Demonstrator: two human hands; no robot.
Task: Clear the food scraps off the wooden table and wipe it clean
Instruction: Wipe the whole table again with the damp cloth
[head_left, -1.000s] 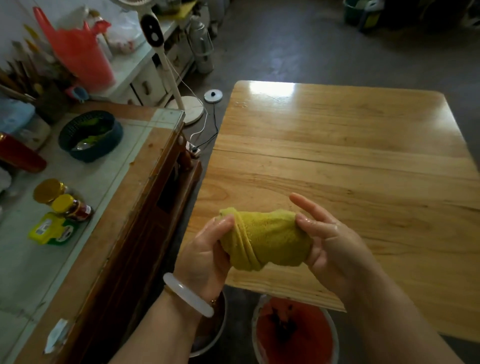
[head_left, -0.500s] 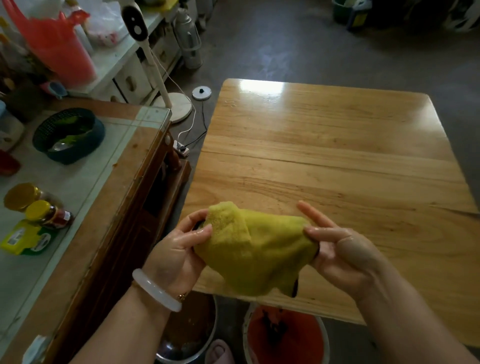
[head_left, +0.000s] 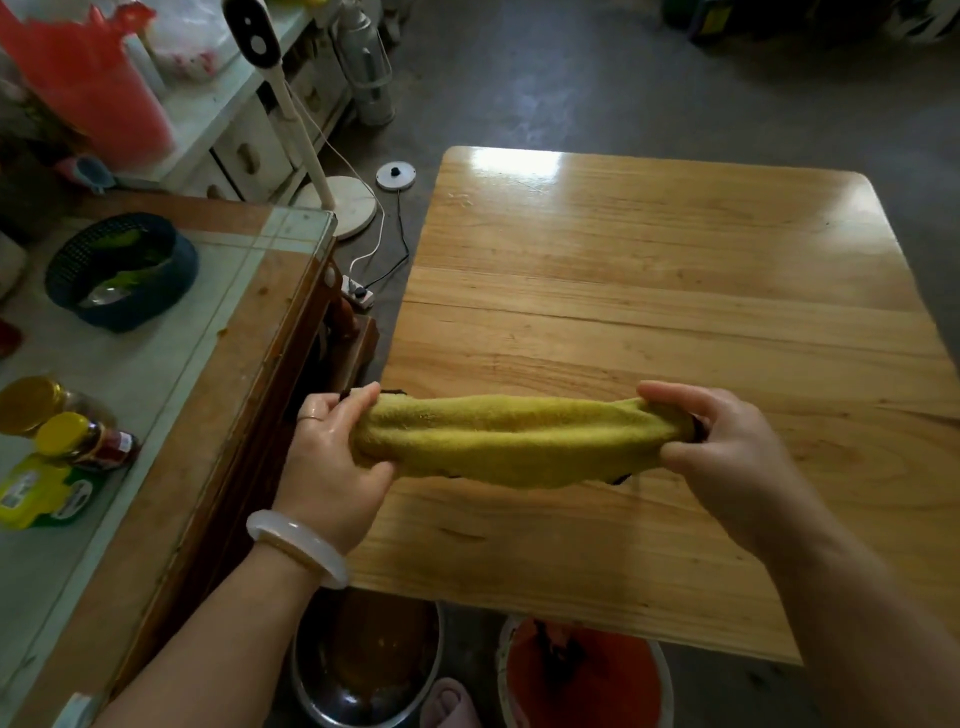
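Note:
A yellow cloth is stretched out sideways above the near part of the wooden table. My left hand grips its left end, with a white bangle on the wrist. My right hand pinches its right end. The cloth hangs in the air between the hands and sags a little in the middle. I see no scraps on the tabletop, which is bare and glossy.
A glass-topped side table stands at the left with a dark basket, jars and a green packet. On the floor below the near edge sit a metal bowl and a red-lined bucket. A fan stand and cables lie beyond.
The cloth was bunched up between my hands a second ago. My hands have moved apart, left and right, and pulled it out into a long strip.

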